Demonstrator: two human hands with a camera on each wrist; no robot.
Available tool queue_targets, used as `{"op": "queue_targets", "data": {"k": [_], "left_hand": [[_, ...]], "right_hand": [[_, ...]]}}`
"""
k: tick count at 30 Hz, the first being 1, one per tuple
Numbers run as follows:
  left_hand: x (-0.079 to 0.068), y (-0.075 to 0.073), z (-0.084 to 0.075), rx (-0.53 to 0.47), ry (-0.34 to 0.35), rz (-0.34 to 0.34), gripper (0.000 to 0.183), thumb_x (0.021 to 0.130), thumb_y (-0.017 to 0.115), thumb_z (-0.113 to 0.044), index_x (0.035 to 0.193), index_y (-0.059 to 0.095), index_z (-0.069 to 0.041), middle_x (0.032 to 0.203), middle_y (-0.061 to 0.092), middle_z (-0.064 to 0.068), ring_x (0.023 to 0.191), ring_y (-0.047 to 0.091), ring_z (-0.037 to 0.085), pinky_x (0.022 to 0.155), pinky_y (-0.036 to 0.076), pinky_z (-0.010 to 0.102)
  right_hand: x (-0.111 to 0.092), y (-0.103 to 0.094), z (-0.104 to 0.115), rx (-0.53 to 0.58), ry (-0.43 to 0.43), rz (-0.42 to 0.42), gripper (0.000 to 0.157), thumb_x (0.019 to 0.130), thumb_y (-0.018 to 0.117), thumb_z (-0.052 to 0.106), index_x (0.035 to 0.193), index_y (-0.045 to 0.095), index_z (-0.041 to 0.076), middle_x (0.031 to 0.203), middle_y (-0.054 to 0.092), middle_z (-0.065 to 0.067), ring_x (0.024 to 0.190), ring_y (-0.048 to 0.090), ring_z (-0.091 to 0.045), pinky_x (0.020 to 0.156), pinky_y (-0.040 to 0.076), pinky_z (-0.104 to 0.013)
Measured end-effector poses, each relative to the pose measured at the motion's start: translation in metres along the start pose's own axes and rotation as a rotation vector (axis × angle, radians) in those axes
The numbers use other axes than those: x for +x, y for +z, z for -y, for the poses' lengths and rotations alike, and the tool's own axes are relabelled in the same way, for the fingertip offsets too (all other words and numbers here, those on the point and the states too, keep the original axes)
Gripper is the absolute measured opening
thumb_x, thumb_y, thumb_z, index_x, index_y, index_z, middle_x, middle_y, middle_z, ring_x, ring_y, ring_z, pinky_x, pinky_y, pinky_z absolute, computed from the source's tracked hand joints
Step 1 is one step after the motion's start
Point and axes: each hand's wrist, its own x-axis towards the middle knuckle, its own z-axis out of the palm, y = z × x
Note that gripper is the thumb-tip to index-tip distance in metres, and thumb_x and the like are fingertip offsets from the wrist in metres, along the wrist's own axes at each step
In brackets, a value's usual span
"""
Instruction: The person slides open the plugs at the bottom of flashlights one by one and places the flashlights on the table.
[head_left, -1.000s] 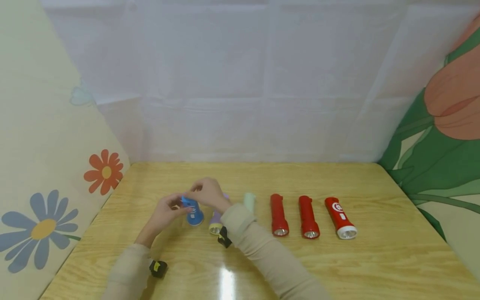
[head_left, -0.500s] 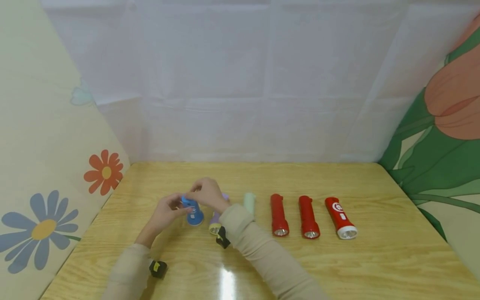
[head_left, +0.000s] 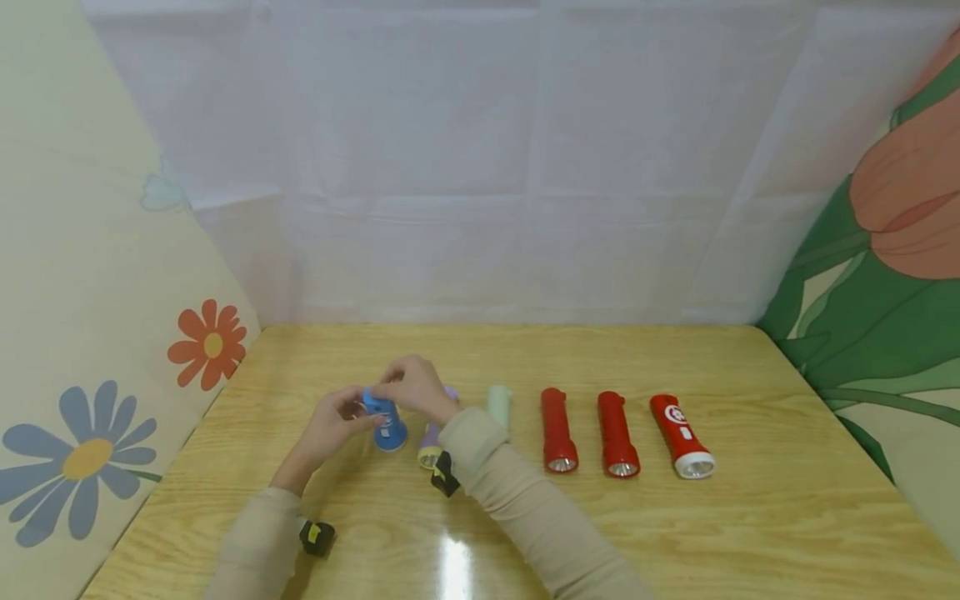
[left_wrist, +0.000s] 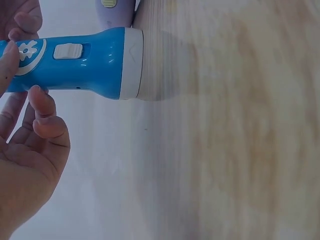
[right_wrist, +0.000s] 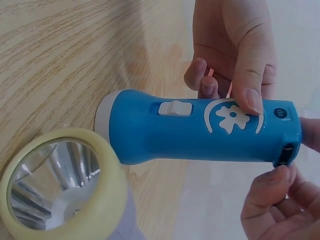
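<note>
A blue flashlight (head_left: 391, 430) with a white rim stands upright on the wooden table, lens end down. My left hand (head_left: 327, 427) grips its body, the thumb lying over the white flower emblem (right_wrist: 232, 119). At the upper end, my right hand (head_left: 417, 387) pinches the tail's corner by a dark slot (right_wrist: 286, 153). A white sliding switch (right_wrist: 175, 108) faces the right wrist camera. Just to the right lies a purple flashlight (head_left: 432, 437) with a yellow rim (right_wrist: 116, 187), partly hidden behind the right hand and forearm.
Further right, a pale green flashlight (head_left: 498, 406) is partly covered by the right sleeve (head_left: 517, 483). Beyond it lie two red flashlights (head_left: 557, 429) and a red one with a white rim (head_left: 681, 437). A white cloth (head_left: 480, 167) hangs behind the wooden table (head_left: 750, 542).
A blue edge at the flashlight's top stuck up to the left a second ago and now sits level. The right wrist has shifted slightly left; the left hand stays put.
</note>
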Motion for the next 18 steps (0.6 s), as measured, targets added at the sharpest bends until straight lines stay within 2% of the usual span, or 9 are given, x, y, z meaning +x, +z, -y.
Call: {"op": "queue_targets", "data": {"k": [6, 14, 18], "left_hand": [[-0.001, 0.0, -0.003, 0.029, -0.018, 0.003, 0.025, 0.08, 0.069, -0.003, 0.103, 0.061, 0.003, 0.084, 0.058, 0.0, 0.07, 0.053, 0.01, 0.061, 0.046, 0.023], [-0.005, 0.0, -0.033, 0.049, -0.005, 0.008, 0.019, 0.08, 0.067, 0.002, 0.097, 0.06, 0.007, 0.082, 0.057, 0.002, 0.069, 0.052, 0.012, 0.061, 0.046, 0.023], [-0.005, 0.0, -0.037, 0.072, -0.017, 0.013, 0.019, 0.081, 0.066, 0.001, 0.097, 0.06, 0.006, 0.083, 0.057, 0.002, 0.069, 0.053, 0.012, 0.061, 0.046, 0.023]], "right_hand": [[0.0, 0.001, 0.001, 0.009, 0.002, 0.009, 0.013, 0.077, 0.072, 0.019, 0.079, 0.068, 0.007, 0.077, 0.061, 0.003, 0.07, 0.052, -0.009, 0.059, 0.044, -0.02], [0.0, 0.001, -0.001, 0.013, 0.005, 0.015, 0.013, 0.078, 0.071, 0.02, 0.081, 0.067, 0.007, 0.08, 0.061, 0.002, 0.073, 0.053, -0.011, 0.061, 0.045, -0.022], [0.0, 0.0, -0.001, 0.02, 0.014, 0.026, 0.012, 0.08, 0.07, 0.019, 0.081, 0.067, 0.007, 0.081, 0.061, 0.002, 0.074, 0.054, -0.011, 0.063, 0.046, -0.023]]}}
